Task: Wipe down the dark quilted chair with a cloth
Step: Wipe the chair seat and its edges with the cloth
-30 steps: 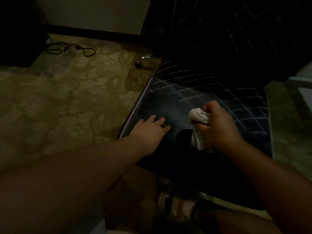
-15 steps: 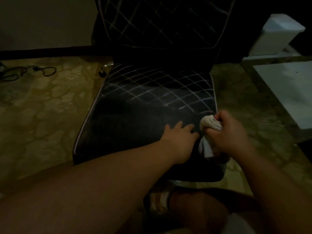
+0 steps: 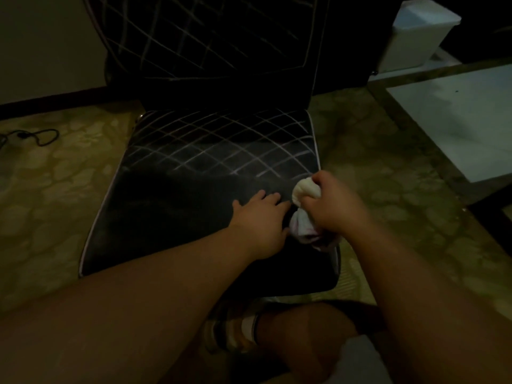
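The dark quilted chair (image 3: 194, 173) fills the middle of the head view, its seat stitched in pale diamond lines and its backrest rising behind. My left hand (image 3: 259, 223) rests flat on the front right part of the seat with fingers spread. Just to its right, my right hand (image 3: 332, 206) grips a bunched white cloth (image 3: 304, 191) and presses it against the seat's right edge. A loose end of the cloth hangs below my fist.
Patterned yellowish carpet (image 3: 55, 206) surrounds the chair. A black cable (image 3: 36, 135) lies on the floor at far left. A pale low table (image 3: 457, 120) and a white box (image 3: 418, 34) stand at right. My foot in a sandal (image 3: 238, 331) is under the seat's front.
My view swung from the chair's left side to face it squarely. Both hands shifted from the seat's front left and middle across to its right edge, the cloth still in my right hand.
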`<action>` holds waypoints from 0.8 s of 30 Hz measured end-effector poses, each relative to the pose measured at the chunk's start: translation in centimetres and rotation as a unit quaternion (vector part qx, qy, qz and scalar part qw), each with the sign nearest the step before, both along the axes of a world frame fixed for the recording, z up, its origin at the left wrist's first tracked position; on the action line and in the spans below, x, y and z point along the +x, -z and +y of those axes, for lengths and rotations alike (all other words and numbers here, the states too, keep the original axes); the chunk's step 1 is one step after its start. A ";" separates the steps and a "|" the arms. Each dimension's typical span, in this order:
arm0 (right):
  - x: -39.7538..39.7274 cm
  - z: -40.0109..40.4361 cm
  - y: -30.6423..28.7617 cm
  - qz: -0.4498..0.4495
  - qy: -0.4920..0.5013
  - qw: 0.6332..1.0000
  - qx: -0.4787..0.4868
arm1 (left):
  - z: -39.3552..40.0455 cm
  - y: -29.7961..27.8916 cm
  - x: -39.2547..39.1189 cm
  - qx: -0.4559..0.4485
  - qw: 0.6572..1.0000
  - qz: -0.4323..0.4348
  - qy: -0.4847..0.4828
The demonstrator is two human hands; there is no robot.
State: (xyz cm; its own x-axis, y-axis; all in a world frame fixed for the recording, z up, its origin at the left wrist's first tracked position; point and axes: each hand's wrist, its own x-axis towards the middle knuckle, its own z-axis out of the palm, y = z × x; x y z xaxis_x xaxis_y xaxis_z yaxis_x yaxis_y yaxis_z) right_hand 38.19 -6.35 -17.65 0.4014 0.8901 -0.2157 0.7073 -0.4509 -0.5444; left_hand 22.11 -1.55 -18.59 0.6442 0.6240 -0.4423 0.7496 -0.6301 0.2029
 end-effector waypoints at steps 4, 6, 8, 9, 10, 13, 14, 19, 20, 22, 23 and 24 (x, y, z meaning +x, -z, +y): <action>2.0 -0.7 -0.5 0.016 0.037 0.998 -0.041 | 0.6 0.0 0.3 0.013 1.000 0.009 -0.003; 3.1 -1.0 -0.8 0.035 0.067 0.996 -0.039 | 0.8 -0.1 0.6 0.018 1.000 0.021 0.002; 3.7 -1.2 -0.9 0.051 0.089 0.994 -0.032 | 0.9 -0.4 1.1 0.028 0.998 0.046 0.017; 3.8 -1.2 -0.8 0.056 0.093 0.994 -0.026 | 1.0 -0.6 1.4 0.034 0.997 0.060 0.027; 3.7 -1.0 -0.6 0.058 0.096 0.993 -0.021 | 1.2 -0.7 1.7 0.036 0.996 0.070 0.034; 2.8 -0.3 -0.2 0.046 0.100 0.994 -0.018 | 1.5 -0.5 2.1 0.039 0.996 0.067 0.038; 2.5 0.0 0.0 0.034 0.096 0.995 -0.016 | 1.5 -0.4 2.0 0.039 0.997 0.059 0.036; 1.6 2.2 0.3 -0.035 0.054 0.998 -0.026 | 1.6 -0.3 1.6 0.034 0.998 0.035 0.033; 1.4 2.7 0.3 -0.047 0.051 0.997 -0.031 | 1.7 -0.4 1.6 0.031 0.999 0.028 0.030; 1.2 3.8 0.3 -0.075 0.050 0.995 -0.040 | 1.7 -0.4 1.5 0.021 0.999 0.023 0.023; 1.1 4.4 0.3 -0.086 0.052 0.994 -0.045 | 1.7 -0.4 1.4 0.017 0.999 0.025 0.025; 1.1 5.0 0.3 -0.095 0.057 0.993 -0.049 | 1.8 -0.3 1.3 0.016 0.999 0.028 0.029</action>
